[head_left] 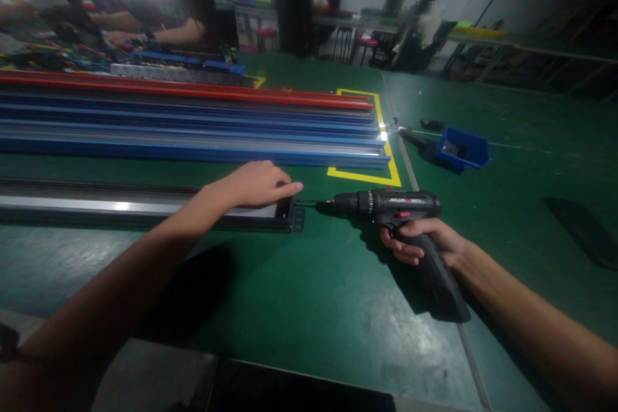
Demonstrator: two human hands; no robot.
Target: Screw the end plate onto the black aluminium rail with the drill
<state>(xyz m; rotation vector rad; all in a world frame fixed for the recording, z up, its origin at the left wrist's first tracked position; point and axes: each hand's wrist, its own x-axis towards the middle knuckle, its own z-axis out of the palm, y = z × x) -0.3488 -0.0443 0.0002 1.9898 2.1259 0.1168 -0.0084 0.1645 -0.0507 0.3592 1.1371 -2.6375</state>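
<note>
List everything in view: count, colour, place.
pistol-grip cordless drill: 1, black with red switch, in right hand, bit toward channel's end
long channel-shaped profile: 1, black, under left hand
long channel profiles: several, blue, beyond black one
long slim profiles: count unclear, red-orange, behind blue ones
tape outline: 1, yellow, around profile ends
open plastic bin: 1, blue, right of tape
dark-handled metal tool: 1, left of bin
flat worktable: 1, green, beneath these
round-seated stools: at least 2, red, background
co-workers: several, blurred, across table and background
left hand: 1, bare, on black profile
right hand: 1, bare, gripping drill
</note>
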